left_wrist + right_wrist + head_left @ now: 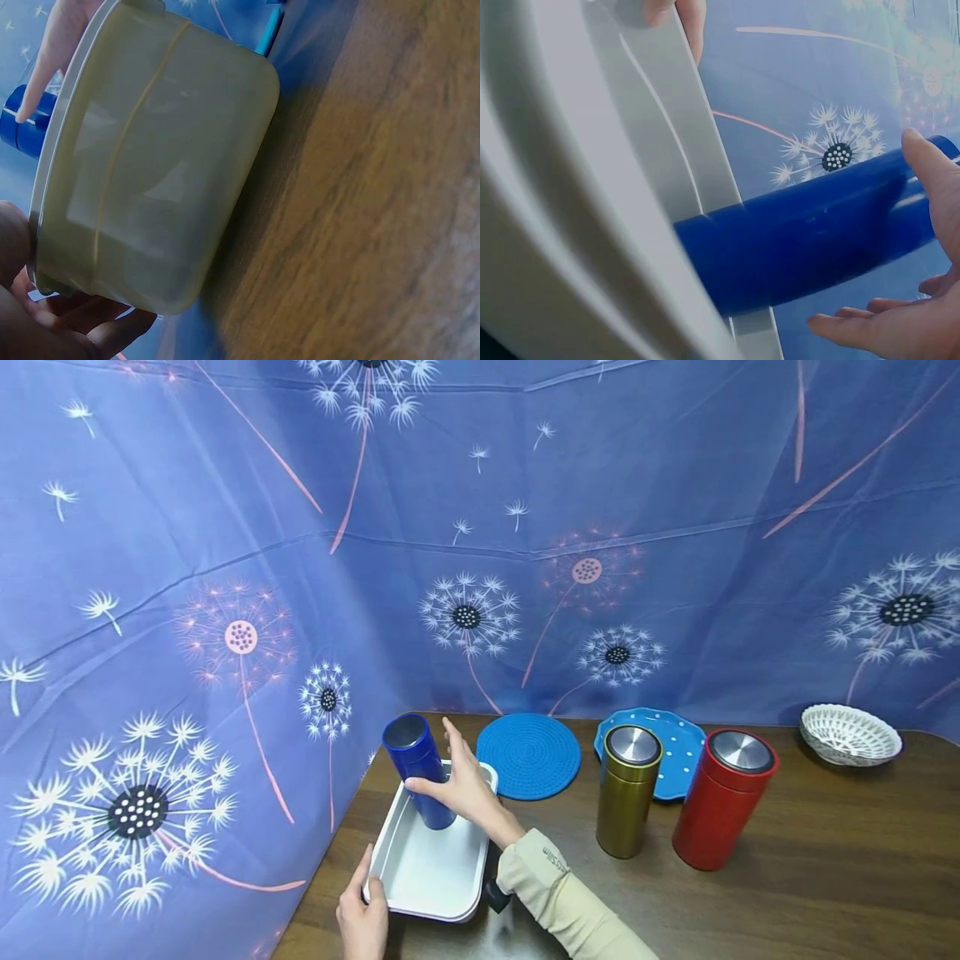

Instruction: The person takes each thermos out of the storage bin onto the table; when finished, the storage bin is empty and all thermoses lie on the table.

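Note:
A blue cylindrical canister [416,768] stands upright in the far part of a white rectangular tray [427,877] at the table's left end. My right hand [457,770] is beside the canister with straight, spread fingers; the thumb tip touches its side. In the right wrist view the canister [802,240] lies between thumb and fingers [855,330], and the fingers stand apart from it. My left hand [363,910] grips the tray's near left corner, thumb over the rim. The left wrist view shows the tray wall [150,187] held by that hand [45,322].
To the right stand a gold canister [628,789] and a red canister [723,797], both with steel lids. Behind them lie a round blue mat [528,756] and a blue dotted plate [678,752]. A white woven bowl [850,735] sits far right. Dandelion cloth [225,568] hangs close behind and left.

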Tool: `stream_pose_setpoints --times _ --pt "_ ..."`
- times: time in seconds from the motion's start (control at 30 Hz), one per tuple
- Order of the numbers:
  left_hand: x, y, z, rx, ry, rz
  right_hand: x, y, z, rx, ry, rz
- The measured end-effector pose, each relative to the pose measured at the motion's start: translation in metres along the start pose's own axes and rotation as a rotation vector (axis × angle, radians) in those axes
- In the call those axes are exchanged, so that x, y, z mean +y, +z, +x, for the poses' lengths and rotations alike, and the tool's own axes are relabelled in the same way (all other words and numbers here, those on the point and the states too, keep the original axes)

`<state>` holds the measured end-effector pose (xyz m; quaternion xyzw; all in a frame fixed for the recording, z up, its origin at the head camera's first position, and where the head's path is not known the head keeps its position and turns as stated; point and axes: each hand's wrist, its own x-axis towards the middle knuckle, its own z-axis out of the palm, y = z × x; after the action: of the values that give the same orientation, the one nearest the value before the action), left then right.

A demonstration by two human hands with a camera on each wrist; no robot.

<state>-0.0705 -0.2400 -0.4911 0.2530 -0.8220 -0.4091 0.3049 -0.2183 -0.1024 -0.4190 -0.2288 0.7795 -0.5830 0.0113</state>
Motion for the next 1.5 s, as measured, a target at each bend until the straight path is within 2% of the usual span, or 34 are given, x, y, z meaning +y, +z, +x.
stream_pose_setpoints --times 0.2,0.43,0.77,0.97,1.27,1.5 --pt "0.001 0.0 0.001 -0.007 0.001 0.012 0.001 0.006 0.008 -0.021 -0.032 -0.007" --pt "0.001 -0.001 0.0 0.003 0.001 0.018 0.0 0.011 0.012 -0.049 -0.055 0.034" --pt "0.003 -0.002 -0.001 -0.005 -0.003 -0.009 0.002 0.015 0.012 -0.003 -0.046 0.045" --pt "0.003 -0.002 -0.001 -0.022 -0.015 -0.006 0.003 0.012 0.01 0.046 -0.077 0.04" --pt "0.003 -0.002 -0.002 -0.031 -0.025 -0.019 0.002 0.003 0.006 0.076 -0.027 0.06" --pt "0.006 -0.003 -0.001 -0.024 -0.016 -0.008 -0.01 -0.013 -0.002 0.12 -0.061 0.117"
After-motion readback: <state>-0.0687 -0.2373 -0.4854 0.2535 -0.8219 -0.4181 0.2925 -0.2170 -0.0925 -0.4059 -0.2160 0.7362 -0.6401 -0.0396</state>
